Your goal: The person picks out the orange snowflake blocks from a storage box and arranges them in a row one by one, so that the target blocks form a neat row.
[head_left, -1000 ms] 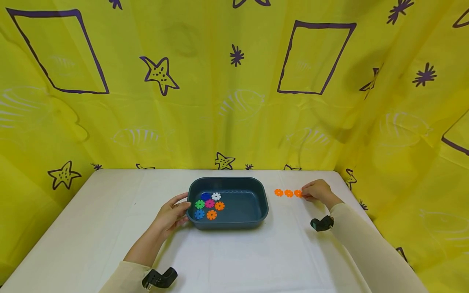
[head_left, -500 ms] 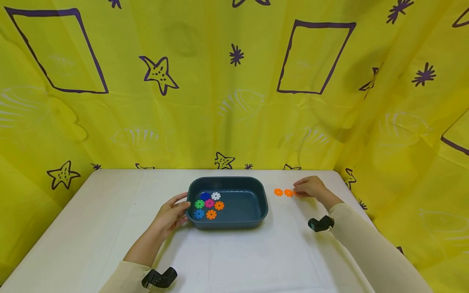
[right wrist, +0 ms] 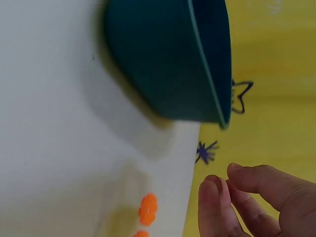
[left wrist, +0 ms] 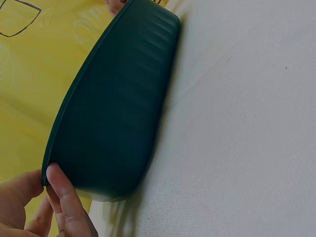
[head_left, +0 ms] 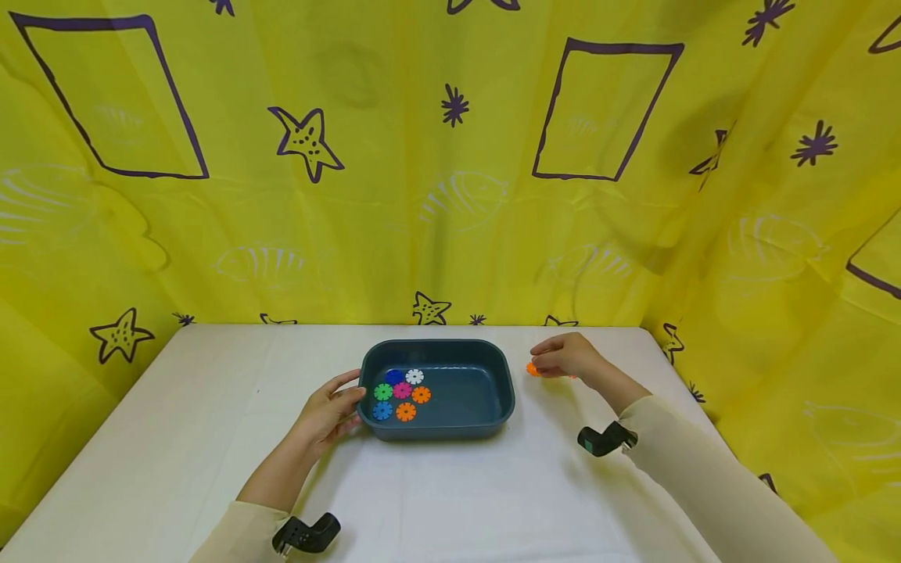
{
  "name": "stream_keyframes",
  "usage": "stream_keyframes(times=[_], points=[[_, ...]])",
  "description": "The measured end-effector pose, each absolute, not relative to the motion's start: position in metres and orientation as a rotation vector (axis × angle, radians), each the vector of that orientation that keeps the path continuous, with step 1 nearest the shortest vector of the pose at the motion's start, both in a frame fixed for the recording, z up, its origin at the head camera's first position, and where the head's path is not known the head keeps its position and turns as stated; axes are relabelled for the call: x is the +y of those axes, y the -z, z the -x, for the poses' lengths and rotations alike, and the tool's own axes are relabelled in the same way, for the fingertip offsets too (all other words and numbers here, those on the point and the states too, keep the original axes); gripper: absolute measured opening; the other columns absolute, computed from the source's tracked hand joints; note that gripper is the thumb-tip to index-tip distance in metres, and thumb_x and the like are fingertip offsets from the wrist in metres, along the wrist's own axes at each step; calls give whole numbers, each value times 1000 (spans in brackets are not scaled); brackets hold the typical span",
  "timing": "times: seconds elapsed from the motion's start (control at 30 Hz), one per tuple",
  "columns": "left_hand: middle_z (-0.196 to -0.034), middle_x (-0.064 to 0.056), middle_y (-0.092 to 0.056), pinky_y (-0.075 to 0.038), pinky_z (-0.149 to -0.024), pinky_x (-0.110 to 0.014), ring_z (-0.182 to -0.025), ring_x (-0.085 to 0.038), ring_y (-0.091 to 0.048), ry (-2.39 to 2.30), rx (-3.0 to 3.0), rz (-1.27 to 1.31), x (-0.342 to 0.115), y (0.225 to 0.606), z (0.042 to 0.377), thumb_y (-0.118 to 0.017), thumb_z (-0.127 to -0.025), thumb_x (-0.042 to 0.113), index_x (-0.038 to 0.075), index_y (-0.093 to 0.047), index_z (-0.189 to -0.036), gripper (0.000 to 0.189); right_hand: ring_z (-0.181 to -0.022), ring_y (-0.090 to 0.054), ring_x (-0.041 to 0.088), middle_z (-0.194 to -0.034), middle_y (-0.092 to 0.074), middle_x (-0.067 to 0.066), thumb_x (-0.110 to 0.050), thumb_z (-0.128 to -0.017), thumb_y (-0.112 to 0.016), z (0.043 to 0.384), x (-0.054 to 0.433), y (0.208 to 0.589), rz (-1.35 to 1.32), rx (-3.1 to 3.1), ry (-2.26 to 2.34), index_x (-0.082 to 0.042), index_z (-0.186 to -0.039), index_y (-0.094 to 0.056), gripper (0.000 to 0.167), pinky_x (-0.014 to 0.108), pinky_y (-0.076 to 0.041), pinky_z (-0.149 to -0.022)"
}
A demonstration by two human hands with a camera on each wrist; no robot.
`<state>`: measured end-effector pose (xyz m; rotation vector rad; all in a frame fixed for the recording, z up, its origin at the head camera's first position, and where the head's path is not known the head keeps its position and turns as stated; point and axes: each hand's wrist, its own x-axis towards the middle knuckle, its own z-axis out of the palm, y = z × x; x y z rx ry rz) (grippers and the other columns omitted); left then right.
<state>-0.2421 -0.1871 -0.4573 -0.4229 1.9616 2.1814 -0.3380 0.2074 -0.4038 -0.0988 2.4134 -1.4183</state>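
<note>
Head view forward and down, close low wrist views, shared tray (head_left: 443,431)

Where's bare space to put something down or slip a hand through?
Bare: white table left of the left hand; table in front of the tray, between the forearms; the tray's right half.
Crowded: tray's left half, with seven discs, and the table right of the tray, where the right hand hovers at orange discs.
</note>
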Motion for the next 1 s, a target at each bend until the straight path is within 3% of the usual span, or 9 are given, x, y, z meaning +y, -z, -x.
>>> stream_keyframes(times=[0.23,0.7,1.0], points=[[-99,-1,-66,-55,-63,-20,-75,-8,-64,-2178,1957,432,-186,457,241,-60,-98,12,7,-43,-146,52,-80,-70,18,-95,-71,13,-4,-89,-70,328,185,399,162,2423,1407,15,-117,-62,35,39,-59,-80],[-98,-1,-65,-55,-63,-19,-74,-8,-64,-2153,1983,449,-187,456,241,-60,-98,14,8,-43,-146,51,-97,-70,36,-102,-73,18,-8,-88,-73,316,144,398,258,2378,1410,12,-120,-63,39,41,-59,-83],[-97,-1,-65,-55,-62,-19,-74,-8,-64,-2161,1969,443,-185,457,242,-60,-98,12,8,-44,-145,50,-95,-71,34,-102,-73,15,-11,-85,-77,318,114,409,238,2389,1359,8,-119,-66,40,42,-58,-84]])
